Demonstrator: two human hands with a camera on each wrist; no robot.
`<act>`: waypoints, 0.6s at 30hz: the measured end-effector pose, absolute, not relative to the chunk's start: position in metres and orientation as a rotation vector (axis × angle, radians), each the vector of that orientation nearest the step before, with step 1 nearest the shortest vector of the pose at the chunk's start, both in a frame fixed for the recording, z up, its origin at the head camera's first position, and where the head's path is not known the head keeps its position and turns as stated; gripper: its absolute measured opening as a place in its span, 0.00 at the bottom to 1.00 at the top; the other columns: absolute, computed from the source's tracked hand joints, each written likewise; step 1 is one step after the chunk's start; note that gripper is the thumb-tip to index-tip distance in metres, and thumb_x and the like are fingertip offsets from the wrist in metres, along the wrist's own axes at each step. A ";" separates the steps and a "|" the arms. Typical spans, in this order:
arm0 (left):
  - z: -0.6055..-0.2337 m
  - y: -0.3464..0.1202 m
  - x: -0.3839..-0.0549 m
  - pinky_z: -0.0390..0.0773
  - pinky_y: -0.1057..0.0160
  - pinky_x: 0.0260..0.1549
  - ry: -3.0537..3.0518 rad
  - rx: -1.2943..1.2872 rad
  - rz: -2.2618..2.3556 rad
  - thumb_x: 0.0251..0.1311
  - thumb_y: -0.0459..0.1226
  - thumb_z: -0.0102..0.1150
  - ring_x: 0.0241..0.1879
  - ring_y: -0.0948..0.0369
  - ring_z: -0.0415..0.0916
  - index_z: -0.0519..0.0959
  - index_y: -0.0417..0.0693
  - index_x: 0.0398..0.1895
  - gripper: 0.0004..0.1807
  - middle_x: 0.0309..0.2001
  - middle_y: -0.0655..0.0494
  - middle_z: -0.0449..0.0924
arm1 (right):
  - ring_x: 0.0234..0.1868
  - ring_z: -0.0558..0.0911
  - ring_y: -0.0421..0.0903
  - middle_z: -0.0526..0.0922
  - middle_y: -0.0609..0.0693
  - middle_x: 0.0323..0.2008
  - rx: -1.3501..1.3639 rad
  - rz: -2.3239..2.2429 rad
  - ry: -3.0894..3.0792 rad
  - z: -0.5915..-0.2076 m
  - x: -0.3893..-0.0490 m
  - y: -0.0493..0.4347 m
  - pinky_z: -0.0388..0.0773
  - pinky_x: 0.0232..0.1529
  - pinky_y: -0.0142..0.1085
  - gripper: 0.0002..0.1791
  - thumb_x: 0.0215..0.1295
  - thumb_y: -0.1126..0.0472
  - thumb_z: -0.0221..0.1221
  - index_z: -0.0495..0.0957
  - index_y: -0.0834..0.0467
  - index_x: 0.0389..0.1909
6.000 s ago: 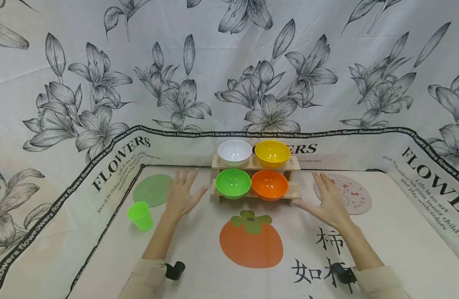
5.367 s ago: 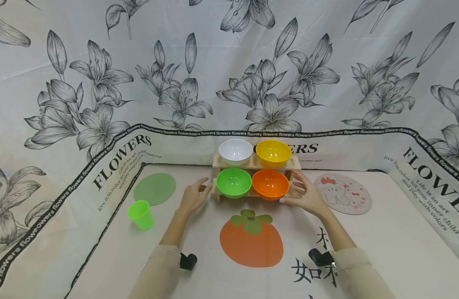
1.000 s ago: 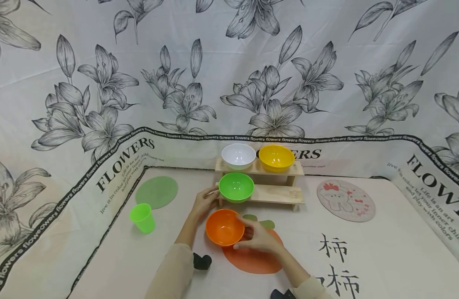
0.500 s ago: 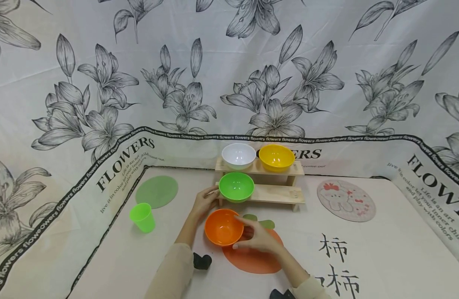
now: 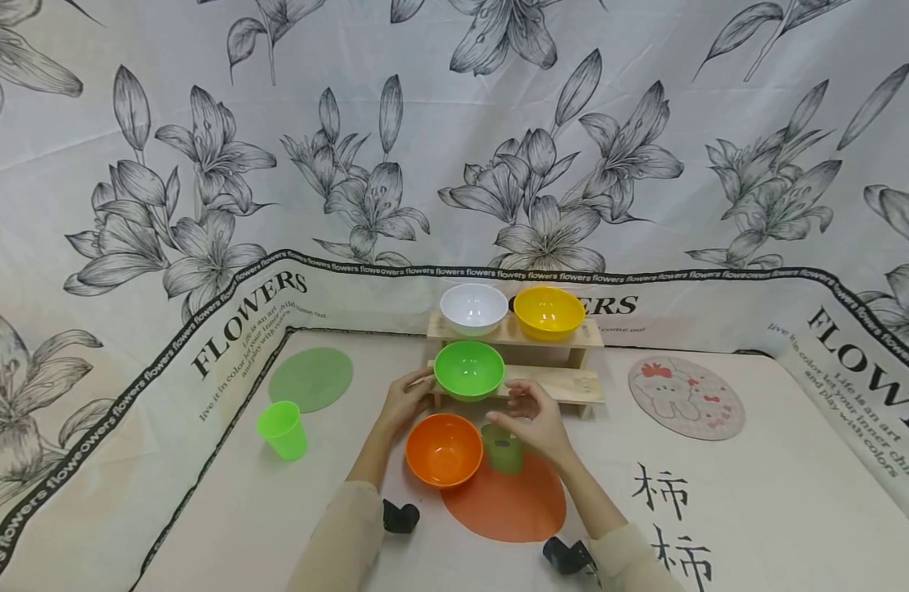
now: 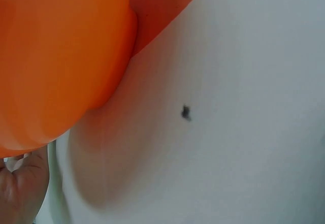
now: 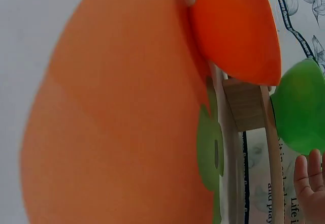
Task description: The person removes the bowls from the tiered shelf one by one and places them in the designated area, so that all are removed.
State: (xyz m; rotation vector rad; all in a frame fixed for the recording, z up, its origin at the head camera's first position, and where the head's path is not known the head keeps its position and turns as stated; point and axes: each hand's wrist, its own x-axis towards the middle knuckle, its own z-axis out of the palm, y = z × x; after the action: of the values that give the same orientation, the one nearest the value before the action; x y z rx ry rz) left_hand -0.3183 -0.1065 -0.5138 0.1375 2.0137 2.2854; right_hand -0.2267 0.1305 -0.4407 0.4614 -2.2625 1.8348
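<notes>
My left hand (image 5: 405, 401) holds the left end of the two-step wooden rack (image 5: 550, 384), close beside the green bowl (image 5: 469, 371) on the lower step. In the left wrist view the orange bowl (image 6: 56, 56) hides most of that hand (image 6: 25, 188). My right hand (image 5: 535, 418) is in front of the lower step, fingers loosely bent and holding nothing, just right of the green bowl. Its fingers (image 7: 301, 176) show below the green bowl (image 7: 302, 107) in the right wrist view. The orange bowl (image 5: 444, 450) stands on the table in front of the rack.
A white bowl (image 5: 474, 309) and a yellow bowl (image 5: 549, 312) sit on the upper step. Toward the left are a green cup (image 5: 282, 431) and a round green mat (image 5: 310, 379). A round pink mat (image 5: 687, 398) lies right of the rack. A persimmon print (image 5: 509, 501) marks the tabletop.
Over these seconds the orange bowl has come off the lower step onto the table. My right hand has just let go of it and moved up and right toward the green bowl; the left stays put.
</notes>
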 end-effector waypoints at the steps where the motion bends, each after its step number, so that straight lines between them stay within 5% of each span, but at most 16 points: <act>1: -0.514 -0.106 -0.318 0.77 0.55 0.51 2.011 0.133 2.284 0.66 0.33 0.53 0.52 0.47 0.76 0.69 0.33 0.61 0.22 0.57 0.33 0.72 | 0.42 0.77 0.58 0.72 0.72 0.46 0.456 1.836 -2.269 -0.434 -0.227 0.131 0.76 0.48 0.58 0.30 0.48 0.74 0.67 0.68 0.76 0.53; 9: -0.512 -0.107 -0.318 0.78 0.57 0.51 1.981 0.114 2.295 0.66 0.33 0.53 0.51 0.49 0.77 0.69 0.34 0.61 0.22 0.57 0.34 0.72 | 0.56 0.68 0.73 0.62 0.76 0.58 0.510 1.890 -2.299 -0.425 -0.248 0.138 0.70 0.56 0.61 0.41 0.48 0.75 0.67 0.58 0.73 0.64; 18: -0.512 -0.107 -0.318 0.78 0.56 0.51 1.985 0.119 2.288 0.65 0.32 0.53 0.53 0.48 0.76 0.70 0.34 0.61 0.21 0.56 0.34 0.73 | 0.63 0.66 0.65 0.62 0.68 0.64 0.608 1.966 -2.354 -0.453 -0.281 0.143 0.67 0.62 0.52 0.47 0.50 0.70 0.68 0.54 0.62 0.70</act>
State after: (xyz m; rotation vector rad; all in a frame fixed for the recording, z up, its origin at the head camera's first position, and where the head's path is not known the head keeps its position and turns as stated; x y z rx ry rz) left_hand -0.3184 -0.1072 -0.5116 0.1194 1.9846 2.2883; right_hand -0.2807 0.1432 -0.4531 0.6084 -2.3544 1.9657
